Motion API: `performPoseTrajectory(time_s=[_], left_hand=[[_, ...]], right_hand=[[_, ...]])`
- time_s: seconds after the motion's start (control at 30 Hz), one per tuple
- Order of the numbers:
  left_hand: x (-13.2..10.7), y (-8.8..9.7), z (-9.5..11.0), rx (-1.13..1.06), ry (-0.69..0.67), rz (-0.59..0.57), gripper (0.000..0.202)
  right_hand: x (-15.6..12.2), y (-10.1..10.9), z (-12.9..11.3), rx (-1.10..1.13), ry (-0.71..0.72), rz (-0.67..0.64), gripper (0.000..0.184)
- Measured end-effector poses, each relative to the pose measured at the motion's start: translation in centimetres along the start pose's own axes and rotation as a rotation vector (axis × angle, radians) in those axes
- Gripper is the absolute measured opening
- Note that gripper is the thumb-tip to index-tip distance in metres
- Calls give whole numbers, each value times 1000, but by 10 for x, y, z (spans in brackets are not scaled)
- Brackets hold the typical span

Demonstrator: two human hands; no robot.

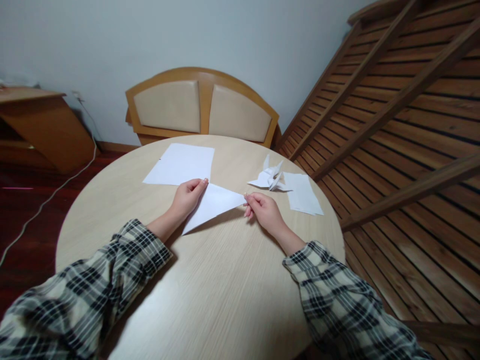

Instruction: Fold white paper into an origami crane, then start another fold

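Between my hands is a white sheet of paper (215,204) folded into a triangle, held a little above the table. My left hand (186,200) is closed on its upper left edge, thumb on top. With thumb and fingertips, my right hand (262,210) pinches the triangle's right corner. A flat white sheet (183,162) lies just beyond my left hand. Past my right hand sit white folded-paper cranes (268,177), close together. Beside them lie white paper pieces (303,194).
Everything rests on a round, light wooden table (210,300). A wooden headboard (204,100) with cream panels stands behind it. Slatted wood (405,125) slopes along the right. At left are a brown desk (41,125) and a white cable (52,197) on the floor.
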State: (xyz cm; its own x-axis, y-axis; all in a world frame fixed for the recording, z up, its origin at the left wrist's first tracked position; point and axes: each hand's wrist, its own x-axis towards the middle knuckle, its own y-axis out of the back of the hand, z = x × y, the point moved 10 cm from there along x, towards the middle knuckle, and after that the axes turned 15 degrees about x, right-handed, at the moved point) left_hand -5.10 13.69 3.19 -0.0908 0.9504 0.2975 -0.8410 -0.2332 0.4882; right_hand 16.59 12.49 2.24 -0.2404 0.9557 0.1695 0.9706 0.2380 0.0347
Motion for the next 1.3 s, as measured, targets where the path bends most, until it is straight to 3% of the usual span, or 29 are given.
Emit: performPoseTrajectory(time_s=[0.47, 0.77, 0.87, 1.03, 1.2, 1.3], left_hand=[[1, 8, -3, 28, 4, 53, 34], [-7, -11, 8, -49, 14, -139, 37], [-12, -25, 11, -52, -3, -247, 38], [-25, -47, 22, -28, -86, -407, 41], [-36, -58, 36, 33, -196, -472, 43], [-41, -62, 43, 49, -240, -497, 41]], right_hand=[[2, 17, -3, -4, 48, 133, 39], [1, 32, -12, -70, 116, 248, 45], [4, 22, -5, 25, 72, 156, 43], [0, -17, 6, 54, -56, -141, 45], [-12, -42, -1, -100, 3, -351, 46], [-15, -45, 1, -117, -3, -391, 46]])
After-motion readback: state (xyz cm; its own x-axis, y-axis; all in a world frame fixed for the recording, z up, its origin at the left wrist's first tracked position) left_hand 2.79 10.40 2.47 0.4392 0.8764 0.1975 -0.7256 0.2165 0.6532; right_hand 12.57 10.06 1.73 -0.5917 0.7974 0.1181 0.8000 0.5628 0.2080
